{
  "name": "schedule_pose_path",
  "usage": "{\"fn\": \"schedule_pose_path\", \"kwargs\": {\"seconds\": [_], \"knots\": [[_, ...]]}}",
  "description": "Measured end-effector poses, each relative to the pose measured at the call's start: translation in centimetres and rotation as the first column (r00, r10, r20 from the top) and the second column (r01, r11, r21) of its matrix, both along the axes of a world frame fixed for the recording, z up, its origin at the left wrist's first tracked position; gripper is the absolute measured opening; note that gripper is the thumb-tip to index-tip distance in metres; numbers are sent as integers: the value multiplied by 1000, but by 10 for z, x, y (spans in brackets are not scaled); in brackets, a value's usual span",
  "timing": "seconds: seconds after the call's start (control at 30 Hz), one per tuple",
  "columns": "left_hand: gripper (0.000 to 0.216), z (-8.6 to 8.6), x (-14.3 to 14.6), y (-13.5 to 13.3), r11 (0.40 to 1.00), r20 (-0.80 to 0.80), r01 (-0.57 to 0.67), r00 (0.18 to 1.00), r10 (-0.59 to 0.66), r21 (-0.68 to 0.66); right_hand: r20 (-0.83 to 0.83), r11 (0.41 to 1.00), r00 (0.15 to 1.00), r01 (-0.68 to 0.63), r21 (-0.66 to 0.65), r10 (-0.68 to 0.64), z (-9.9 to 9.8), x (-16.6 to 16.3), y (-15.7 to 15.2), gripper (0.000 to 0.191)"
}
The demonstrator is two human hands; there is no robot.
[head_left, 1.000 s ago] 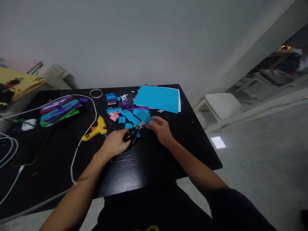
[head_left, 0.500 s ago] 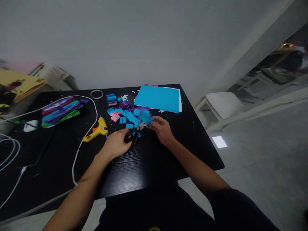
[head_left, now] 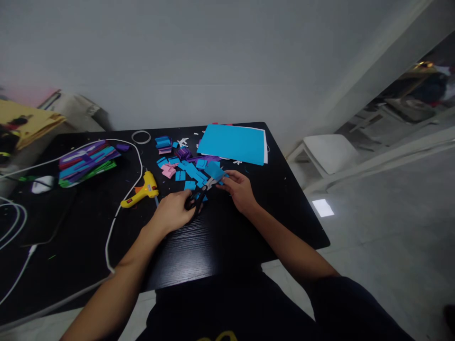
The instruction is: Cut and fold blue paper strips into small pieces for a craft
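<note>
My left hand (head_left: 174,210) is closed round the black handles of a pair of scissors (head_left: 199,195), whose blades point up and right. My right hand (head_left: 240,188) pinches a small blue paper piece (head_left: 214,170) that lies between the blades. Just beyond both hands lies a heap of cut blue, pink and purple paper bits (head_left: 185,168) on the black table (head_left: 199,246).
A large blue sheet (head_left: 234,143) lies at the back right. A yellow glue gun (head_left: 142,192) with a white cord (head_left: 117,213) lies left of my hands. A stack of coloured strips (head_left: 87,161) sits far left. A white ring (head_left: 141,137) is near the back edge. A white chair (head_left: 327,154) stands beside the table.
The hands have barely shifted. The blue piece in my right hand has lifted and tilted slightly against the scissor blades.
</note>
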State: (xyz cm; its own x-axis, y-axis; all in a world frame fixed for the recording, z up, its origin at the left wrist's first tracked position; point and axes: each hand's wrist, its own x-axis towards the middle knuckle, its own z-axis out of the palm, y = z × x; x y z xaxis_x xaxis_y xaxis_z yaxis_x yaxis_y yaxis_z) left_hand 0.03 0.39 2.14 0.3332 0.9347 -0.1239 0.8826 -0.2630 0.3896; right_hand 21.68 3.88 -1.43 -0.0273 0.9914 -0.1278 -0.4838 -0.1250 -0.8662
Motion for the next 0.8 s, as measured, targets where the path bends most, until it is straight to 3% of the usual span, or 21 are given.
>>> {"fn": "schedule_pose_path", "kwargs": {"seconds": [0.8], "knots": [[33, -6, -3, 3, 1000, 9, 3, 1000, -3, -30, -7, 1000, 1000, 19, -17, -19, 0, 1, 1, 35]]}}
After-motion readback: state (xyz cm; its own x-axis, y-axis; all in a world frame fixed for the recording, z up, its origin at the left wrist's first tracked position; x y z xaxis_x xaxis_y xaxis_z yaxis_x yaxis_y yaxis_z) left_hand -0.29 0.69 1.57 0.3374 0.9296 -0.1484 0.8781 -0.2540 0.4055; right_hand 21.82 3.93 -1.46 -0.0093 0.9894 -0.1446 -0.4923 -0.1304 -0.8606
